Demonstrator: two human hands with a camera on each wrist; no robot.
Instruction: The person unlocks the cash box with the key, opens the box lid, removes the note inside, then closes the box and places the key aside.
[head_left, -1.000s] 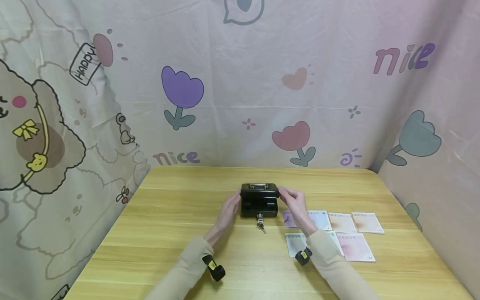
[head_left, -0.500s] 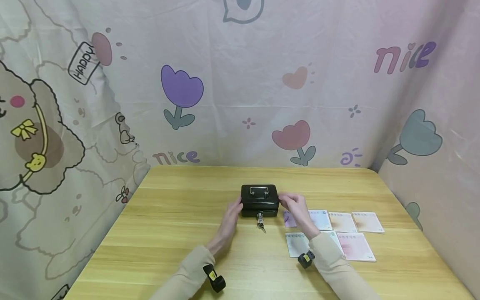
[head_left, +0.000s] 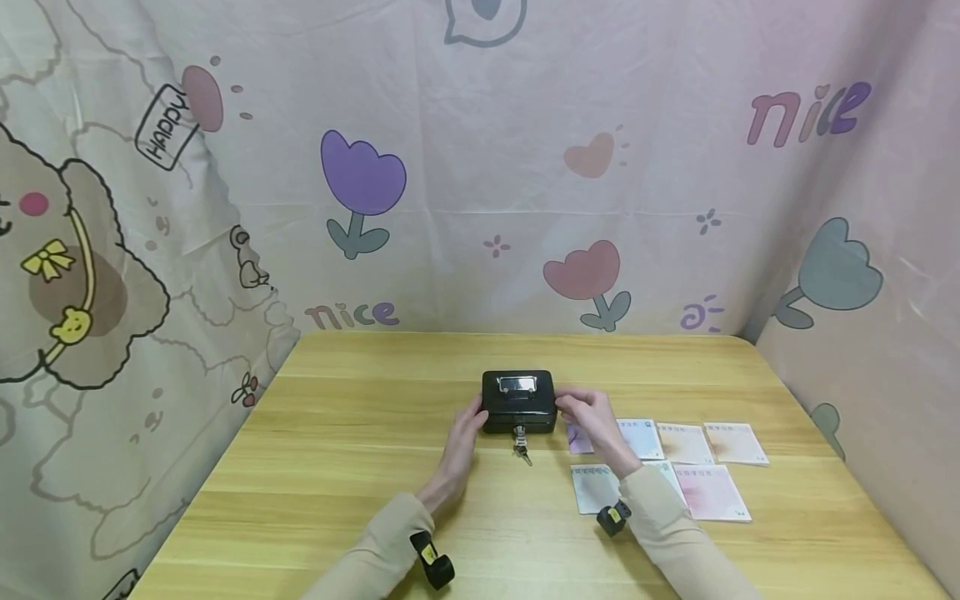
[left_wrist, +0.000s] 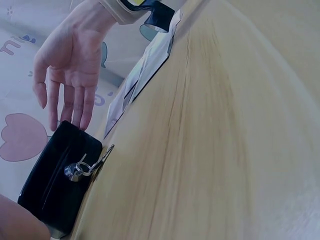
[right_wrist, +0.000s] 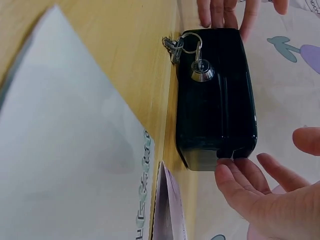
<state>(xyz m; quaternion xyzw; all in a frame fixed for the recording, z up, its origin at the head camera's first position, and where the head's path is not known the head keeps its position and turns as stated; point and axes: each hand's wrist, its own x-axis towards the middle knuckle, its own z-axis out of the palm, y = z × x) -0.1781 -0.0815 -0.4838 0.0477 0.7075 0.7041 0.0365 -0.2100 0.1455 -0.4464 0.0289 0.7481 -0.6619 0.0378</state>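
A black metal cash box (head_left: pixel 517 408) stands on the table with its lid down and its silver handle lying on top. Keys (head_left: pixel 522 453) on a ring hang from the round lock (right_wrist: pixel 202 73) at its front. My left hand (head_left: pixel 454 457) rests its extended fingers along the box's left side. At the right side, my right hand (head_left: pixel 597 427) touches the box end with loosely extended fingers (right_wrist: pixel 246 175). In the left wrist view the right palm faces the camera and its fingers reach the far end of the box.
Several paper play banknotes lie in two rows right of the box, among them a blue note (head_left: pixel 640 439), a pink note (head_left: pixel 711 493) and a green note (head_left: pixel 594 489). My right forearm covers part of them. A patterned cloth (head_left: pixel 450 167) hangs behind the wooden table (head_left: pixel 337 417).
The cash box lid has swung down from raised to shut, and its handle now lies flat on top. Both hands have stayed at the box's sides, shifting slightly toward me.
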